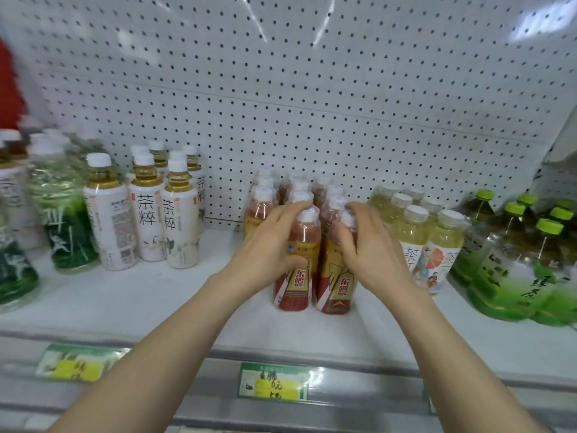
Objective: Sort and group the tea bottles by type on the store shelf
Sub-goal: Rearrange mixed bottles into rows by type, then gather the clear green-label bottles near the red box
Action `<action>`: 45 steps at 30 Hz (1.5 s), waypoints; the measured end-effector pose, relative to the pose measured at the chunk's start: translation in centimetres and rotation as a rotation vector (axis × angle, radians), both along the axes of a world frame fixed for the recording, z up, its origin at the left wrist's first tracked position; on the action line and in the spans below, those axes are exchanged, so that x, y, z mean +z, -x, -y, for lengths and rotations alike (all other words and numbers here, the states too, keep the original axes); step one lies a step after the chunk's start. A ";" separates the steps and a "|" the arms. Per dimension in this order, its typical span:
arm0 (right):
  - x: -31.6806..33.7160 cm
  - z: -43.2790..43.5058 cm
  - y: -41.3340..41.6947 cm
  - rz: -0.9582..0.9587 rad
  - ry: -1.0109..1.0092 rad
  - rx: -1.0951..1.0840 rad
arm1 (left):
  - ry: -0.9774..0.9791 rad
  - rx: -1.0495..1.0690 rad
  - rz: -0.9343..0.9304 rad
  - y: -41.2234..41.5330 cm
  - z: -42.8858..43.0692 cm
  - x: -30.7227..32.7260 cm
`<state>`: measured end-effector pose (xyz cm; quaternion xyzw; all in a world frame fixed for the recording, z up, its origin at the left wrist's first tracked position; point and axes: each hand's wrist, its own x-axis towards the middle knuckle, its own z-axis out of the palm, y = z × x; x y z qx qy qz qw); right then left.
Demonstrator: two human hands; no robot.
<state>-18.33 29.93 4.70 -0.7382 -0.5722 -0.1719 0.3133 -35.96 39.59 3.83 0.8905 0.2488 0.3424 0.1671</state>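
The left hand (268, 242) grips the front-left red tea bottle (295, 285); the right hand (368, 248) grips the front-right red tea bottle (335, 289) touching it, mid-shelf (187, 295); white-labelled bottles (150, 220) stand left; pale yellow bottles (412, 232) right.

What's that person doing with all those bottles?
A person is sorting tea bottles on a store shelf. The left hand grips the front-left red tea bottle, and the right hand grips the front-right red tea bottle. Both stand at the front of the red group. White-label bottles are grouped to the left, pale yellow bottles to the right, and green-capped bottles farther right.
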 end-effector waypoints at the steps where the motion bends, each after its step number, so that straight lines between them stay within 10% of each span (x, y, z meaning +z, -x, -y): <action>1: -0.2 -0.1 0.0 0.002 -0.026 -0.002 | 0.000 0.006 0.004 0.0 0.2 0.0; 16: 2.7 -2.2 8.6 0.077 -0.363 0.057 | -0.279 0.281 0.323 13.6 0.0 -1.3; 25: 1.7 -13.7 26.3 -0.042 -0.156 0.387 | -0.308 0.779 0.421 31.7 -6.0 -2.5; 45: 5.3 -20.3 37.5 -0.118 -0.044 0.283 | 0.245 0.405 0.332 37.8 -11.8 -2.7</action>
